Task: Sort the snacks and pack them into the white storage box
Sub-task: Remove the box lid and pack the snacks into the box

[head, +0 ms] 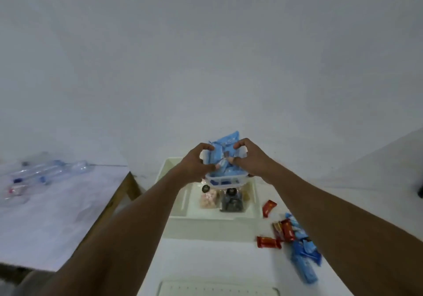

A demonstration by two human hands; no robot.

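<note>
A small white basket heaped with blue snack packets hangs over the far half of the white storage box. My left hand grips the basket's left side and packets, and my right hand grips the right side. Inside the box, below the basket, lie a pink snack bag and a dark snack bag. Loose red packets and blue packets lie on the table right of the box.
A white lid lies at the near table edge. A second table on the left carries clear plastic bottles. A single red packet sits by the box's right wall. A plain wall stands behind.
</note>
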